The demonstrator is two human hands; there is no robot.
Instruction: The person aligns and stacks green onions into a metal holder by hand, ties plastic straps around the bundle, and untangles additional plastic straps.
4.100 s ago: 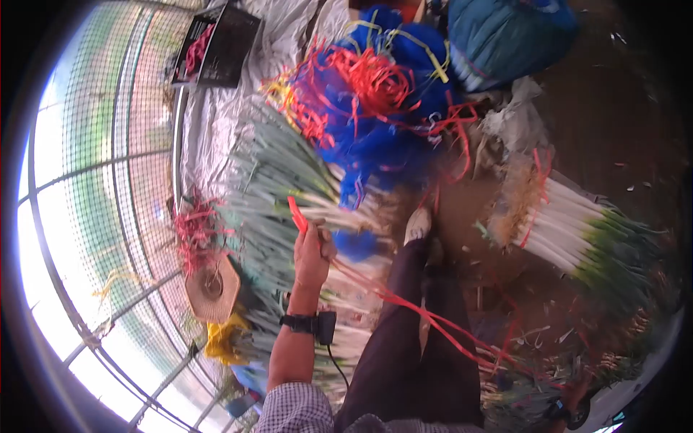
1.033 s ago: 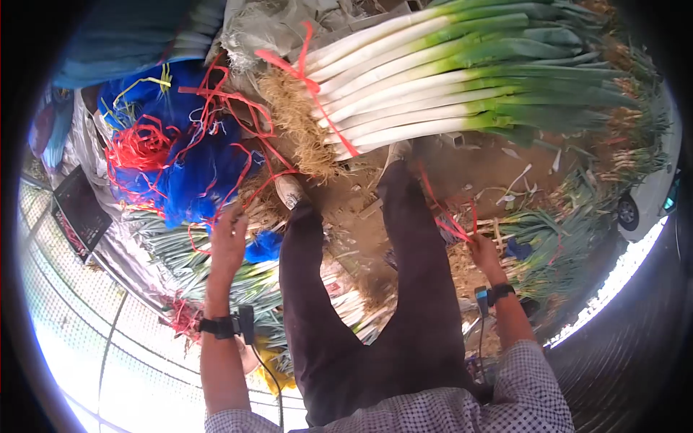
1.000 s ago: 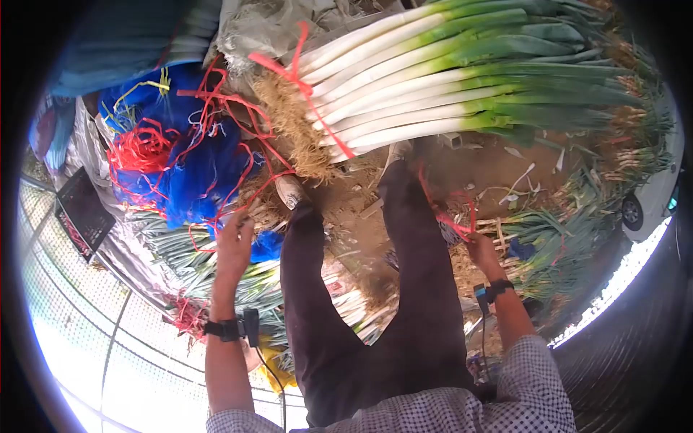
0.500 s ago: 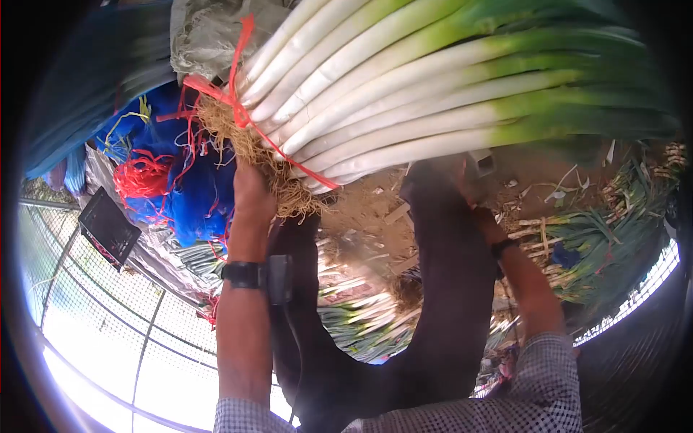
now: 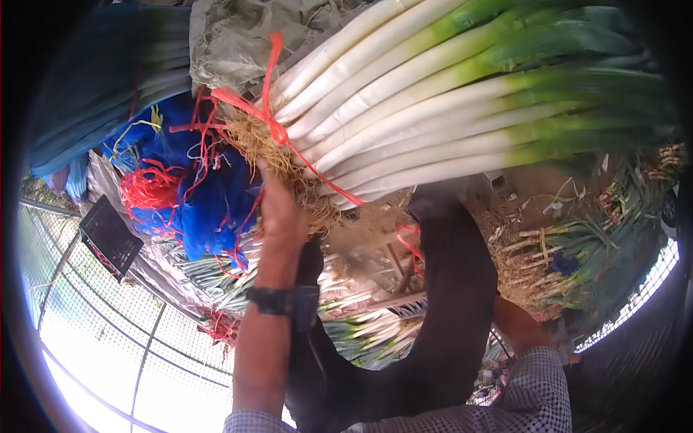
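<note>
A: Leek bundle [image 5: 447, 108] fills the far right, tied with a red strap [image 5: 278, 133] near its roots.
B: And the hands?
A: Left hand [image 5: 281, 209] presses against the root end. The right hand is hidden behind the dark trouser leg [image 5: 447, 289]; can't tell its grip.

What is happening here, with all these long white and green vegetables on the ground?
A person in a checked shirt is bending over a big bundle of leeks tied near its roots with a red string. The left hand is pressed against the root end of the bundle. The right hand is hidden behind the person's dark trouser leg. Blue netting tangled with red strings lies beside it, and more leeks lie on the soil around.
</note>
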